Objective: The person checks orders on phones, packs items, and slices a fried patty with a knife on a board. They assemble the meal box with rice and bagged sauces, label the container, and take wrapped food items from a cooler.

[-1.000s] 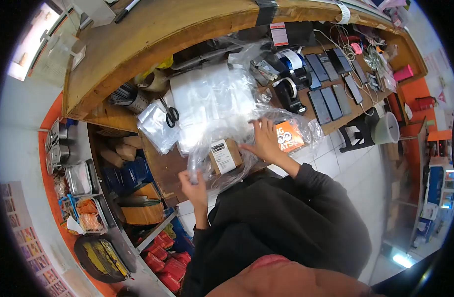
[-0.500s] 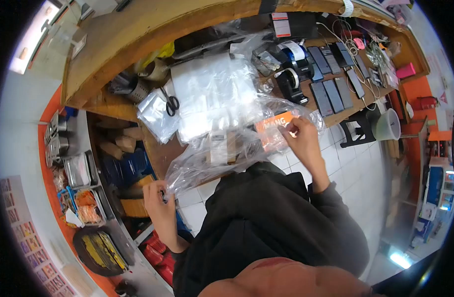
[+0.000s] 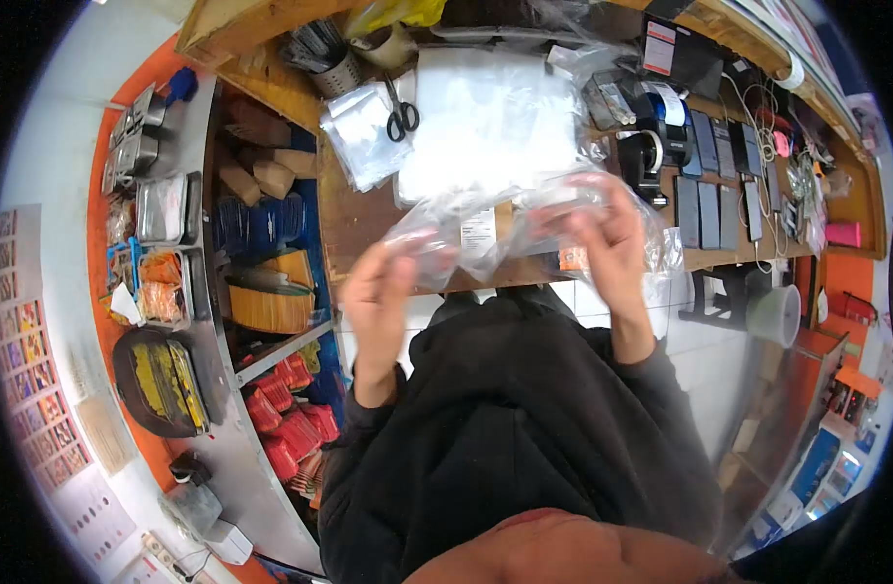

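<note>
A crumpled clear plastic bag [image 3: 437,255] stretches between my two hands over the table's front edge. My left hand [image 3: 380,297] grips its left side, with the fingertips partly behind the film. On the other side my right hand [image 3: 614,255] has its fingers closed on the bag, and the film blurs them. Between the hands lies a white printed label [image 3: 479,232], seen at the table edge; what it is stuck to is mostly hidden. Part of an orange printed piece [image 3: 572,259] shows under my right hand.
A stack of clear plastic sleeves [image 3: 495,117] lies behind my hands, with black scissors [image 3: 402,119] at its left. To the right stand a tape dispenser [image 3: 643,161] and several phones [image 3: 709,209] with cables. A white bin [image 3: 774,316] stands at the right.
My hands have come closer together, the left one moving up and right with the bag. The orange piece is now mostly covered. The view has shifted, so the table sits further right.
</note>
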Available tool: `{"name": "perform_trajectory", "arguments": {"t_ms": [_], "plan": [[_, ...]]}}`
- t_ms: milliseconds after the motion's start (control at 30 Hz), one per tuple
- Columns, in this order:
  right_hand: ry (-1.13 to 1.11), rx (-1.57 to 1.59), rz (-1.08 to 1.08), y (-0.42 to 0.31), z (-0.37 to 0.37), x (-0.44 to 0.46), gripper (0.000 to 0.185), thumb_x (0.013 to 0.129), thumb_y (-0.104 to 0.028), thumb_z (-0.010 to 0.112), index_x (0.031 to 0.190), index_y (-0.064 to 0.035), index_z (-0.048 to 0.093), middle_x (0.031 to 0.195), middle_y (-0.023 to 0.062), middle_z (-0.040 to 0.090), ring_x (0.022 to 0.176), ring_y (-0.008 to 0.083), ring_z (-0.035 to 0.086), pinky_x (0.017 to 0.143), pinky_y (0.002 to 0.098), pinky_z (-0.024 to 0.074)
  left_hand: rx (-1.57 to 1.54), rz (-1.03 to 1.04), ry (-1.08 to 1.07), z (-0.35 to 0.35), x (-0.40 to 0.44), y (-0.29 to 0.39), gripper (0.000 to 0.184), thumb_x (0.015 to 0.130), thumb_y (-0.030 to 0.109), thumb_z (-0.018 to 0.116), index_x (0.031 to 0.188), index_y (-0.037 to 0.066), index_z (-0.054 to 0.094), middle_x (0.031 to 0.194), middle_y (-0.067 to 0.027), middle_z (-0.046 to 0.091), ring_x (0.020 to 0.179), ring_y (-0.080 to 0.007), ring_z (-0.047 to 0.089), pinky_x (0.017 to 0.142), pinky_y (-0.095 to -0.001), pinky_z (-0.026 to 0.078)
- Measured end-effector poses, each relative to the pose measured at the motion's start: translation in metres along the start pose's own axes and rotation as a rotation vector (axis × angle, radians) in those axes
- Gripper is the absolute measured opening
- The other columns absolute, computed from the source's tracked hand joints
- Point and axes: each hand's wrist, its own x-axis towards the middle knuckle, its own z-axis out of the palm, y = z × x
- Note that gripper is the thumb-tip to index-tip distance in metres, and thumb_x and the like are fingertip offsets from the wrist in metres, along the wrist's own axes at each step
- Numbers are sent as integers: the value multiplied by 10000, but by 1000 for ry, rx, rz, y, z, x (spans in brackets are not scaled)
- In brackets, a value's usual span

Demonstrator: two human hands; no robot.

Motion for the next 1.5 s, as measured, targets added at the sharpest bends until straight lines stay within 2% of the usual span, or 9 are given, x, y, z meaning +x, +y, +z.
{"name": "perform_trajectory", "arguments": {"t_ms": [100, 267, 333, 533, 800, 867, 1133, 1367, 1500], "plan": [[-214, -686, -145, 18, 46, -10, 631, 753, -122, 744, 1262, -18, 386, 1177, 140, 550, 1064, 298, 581, 937, 401, 450, 370, 258, -250, 23, -10, 9, 260, 842, 121, 654, 1074, 7, 624, 856, -79, 613, 872, -217, 580, 771, -319, 465], [53, -91, 87, 17, 50, -23, 534, 765, -4, 687, 1207, -10, 388, 1093, 149, 549, 1027, 225, 587, 903, 344, 459, 610, 722, -176, 6, 18, -40, 459, 763, 222, 709, 1179, 68, 590, 1127, -118, 581, 1080, -355, 501, 959, -418, 374], [100, 123, 211, 8, 54, -28, 491, 771, 9, 670, 1187, -6, 410, 1080, 147, 549, 1024, 207, 585, 902, 331, 458, 590, 509, -435, 21, 36, -97, 521, 747, 302, 701, 1196, 68, 577, 1266, -141, 505, 1184, -380, 425, 1038, -440, 288], [-237, -1256, -378, -18, 1, -18, 774, 633, -273, 830, 1291, -96, 462, 1188, 124, 519, 1073, 316, 490, 939, 452, 359, 476, 201, -538, 31, 27, -240, 409, 795, 251, 622, 1166, 83, 588, 1170, -116, 560, 1131, -344, 449, 1019, -419, 317], [-434, -682, 265, 123, -20, -1, 573, 751, -210, 701, 1266, -56, 500, 1284, 227, 457, 1204, 424, 394, 1036, 474, 321, 595, 201, -664, 25, -11, -262, 275, 849, 168, 580, 1102, 63, 599, 1055, -125, 603, 1023, -271, 543, 891, -417, 425], [-441, -814, -237, 157, -25, -7, 460, 761, -133, 649, 1204, -57, 548, 1249, 229, 485, 1181, 416, 421, 1010, 469, 353, 622, -38, -789, 12, 8, -226, 345, 872, 192, 552, 1180, 39, 534, 1162, -140, 546, 1099, -262, 496, 979, -426, 360], [-940, -1070, -600, 115, -27, 23, 359, 704, -152, 698, 1044, -63, 627, 1123, 107, 541, 1079, 310, 480, 957, 424, 380, 251, -303, -676, 62, 34, -195, 340, 925, 352, 427, 1049, 41, 485, 1063, -166, 549, 947, -234, 494, 896, -381, 369], [287, -932, -60, 55, -216, 157, 173, 912, -90, 518, 997, -25, 654, 928, 134, 681, 846, 258, 651, 753, 335, 496, -90, -604, -446, 54, 5, -216, 463, 955, 483, 329, 863, 58, 486, 917, -180, 586, 764, -204, 513, 778, -329, 409], [153, -1518, 89, 132, -359, 225, 163, 844, -33, 522, 921, -40, 666, 931, 203, 657, 829, 396, 628, 744, 399, 502, -162, -641, -289, 50, -9, -222, 577, 972, 558, 273, 756, 67, 486, 833, -188, 607, 659, -188, 524, 711, -299, 432]]}}
